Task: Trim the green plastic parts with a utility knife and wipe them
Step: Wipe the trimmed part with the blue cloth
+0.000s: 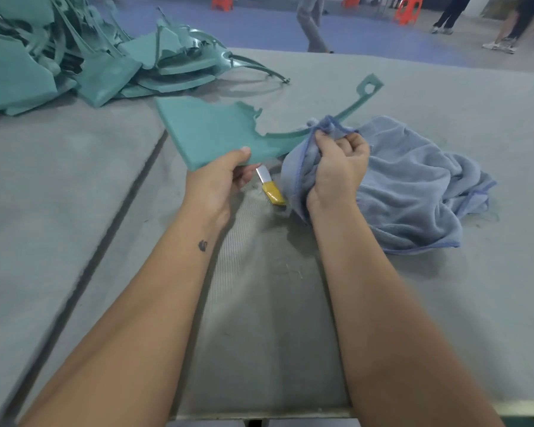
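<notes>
Green part (210, 131) (long arm points far-right), left grip (219, 177) pinching it, right grip (336, 167) clutching cloth (413, 186)

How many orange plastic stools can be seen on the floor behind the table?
3. One orange stool stands at the top, left of centre; a second is farther right, cut off by the top edge; the third stands right of that. People may hide others.
</notes>
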### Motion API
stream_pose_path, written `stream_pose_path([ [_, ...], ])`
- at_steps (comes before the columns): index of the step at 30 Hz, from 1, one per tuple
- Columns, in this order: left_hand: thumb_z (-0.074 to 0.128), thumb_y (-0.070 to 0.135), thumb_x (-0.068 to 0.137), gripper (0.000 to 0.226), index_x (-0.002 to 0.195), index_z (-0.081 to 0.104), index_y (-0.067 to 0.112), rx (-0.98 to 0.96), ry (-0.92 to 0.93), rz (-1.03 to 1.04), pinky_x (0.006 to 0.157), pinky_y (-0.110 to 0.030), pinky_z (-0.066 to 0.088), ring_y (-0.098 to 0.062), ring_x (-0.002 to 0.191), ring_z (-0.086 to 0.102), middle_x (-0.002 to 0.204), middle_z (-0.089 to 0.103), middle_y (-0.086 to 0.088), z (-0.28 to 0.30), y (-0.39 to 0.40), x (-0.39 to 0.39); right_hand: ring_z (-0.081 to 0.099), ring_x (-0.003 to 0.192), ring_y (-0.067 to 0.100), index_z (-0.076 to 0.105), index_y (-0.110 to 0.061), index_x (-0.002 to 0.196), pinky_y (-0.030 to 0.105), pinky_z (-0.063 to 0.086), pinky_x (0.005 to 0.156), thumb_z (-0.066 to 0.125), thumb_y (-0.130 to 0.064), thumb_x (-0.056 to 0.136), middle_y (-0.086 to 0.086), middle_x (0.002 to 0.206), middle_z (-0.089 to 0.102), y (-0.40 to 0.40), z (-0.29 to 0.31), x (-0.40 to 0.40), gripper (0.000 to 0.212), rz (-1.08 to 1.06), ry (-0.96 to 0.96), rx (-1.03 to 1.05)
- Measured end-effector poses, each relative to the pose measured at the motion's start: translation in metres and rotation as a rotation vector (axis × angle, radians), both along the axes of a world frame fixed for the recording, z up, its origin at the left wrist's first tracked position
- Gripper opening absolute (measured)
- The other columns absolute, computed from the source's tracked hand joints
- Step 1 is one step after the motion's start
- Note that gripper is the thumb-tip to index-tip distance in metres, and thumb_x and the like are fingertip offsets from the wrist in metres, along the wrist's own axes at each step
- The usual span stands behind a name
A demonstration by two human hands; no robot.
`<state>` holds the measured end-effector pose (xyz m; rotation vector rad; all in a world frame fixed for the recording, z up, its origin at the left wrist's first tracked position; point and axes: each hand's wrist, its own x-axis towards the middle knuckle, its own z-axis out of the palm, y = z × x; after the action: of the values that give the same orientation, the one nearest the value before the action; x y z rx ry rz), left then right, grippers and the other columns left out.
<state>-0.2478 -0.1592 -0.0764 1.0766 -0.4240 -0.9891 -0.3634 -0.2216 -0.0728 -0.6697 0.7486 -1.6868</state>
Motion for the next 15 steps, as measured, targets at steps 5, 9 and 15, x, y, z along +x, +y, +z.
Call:
stream_pose_path([
  [5,0.058,-0.003,0.089,0.009,0.089,0.061,0.005,0.090,-0.069,-0.072,0.046,-0.013,0.045,-0.008,0.055,0.067,0.082,0.069,-0.008,-0.003,0.005,0.013,0.041,0.056,0.010,0.039,-0.009,0.090,0.023,0.045,0.059,0.062,0.009,0.086,-0.002,0.058,0.037,-0.009,-0.003,-0.022,0.029,-0.073,0.012,0.010],
  [9,0.059,-0.003,0.089,0.009,0.091,0.062,0.005,0.082,-0.087,-0.073,0.049,-0.013,0.048,-0.009,0.057,0.067,0.084,0.068,-0.010,-0.006,0.003,0.012,0.051,0.058,0.010,0.045,-0.006,0.094,0.024,0.050,0.064,0.063,0.005,0.088,-0.006,0.057,0.048,-0.012,-0.004,-0.029,0.022,-0.048,-0.018,0.016],
  [15,0.057,-0.001,0.093,0.011,0.092,0.064,0.007,-0.047,0.043,-0.091,0.060,-0.015,0.053,-0.008,0.063,0.069,0.078,0.073,-0.001,-0.007,0.001,0.001,0.064,0.072,0.017,0.061,-0.005,0.085,0.027,0.054,0.074,0.061,0.007,0.088,0.006,0.075,0.068,-0.001,-0.005,-0.005,0.012,0.150,0.085,-0.052],
])
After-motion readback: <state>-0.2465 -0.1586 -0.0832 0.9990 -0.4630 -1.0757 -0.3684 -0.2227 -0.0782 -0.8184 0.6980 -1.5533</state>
